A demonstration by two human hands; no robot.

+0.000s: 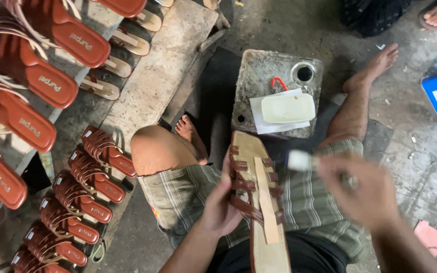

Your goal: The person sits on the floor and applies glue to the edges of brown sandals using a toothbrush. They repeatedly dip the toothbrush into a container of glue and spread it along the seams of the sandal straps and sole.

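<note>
While the left hand (221, 210) grips the upturned sandal sole (261, 202) by its edge over the lap — tilting the brown strap ends up so they can be reached — the blurred right hand (367, 189) closes its fingers on a white-tipped brush (299, 160) just beside it. One white tub (288, 107) sits on the stone block (259, 71) ahead; six strapped sandals (79, 202) line the floor's left edge.

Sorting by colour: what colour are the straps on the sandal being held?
Reddish-brown straps, clearest in the head view.
</note>
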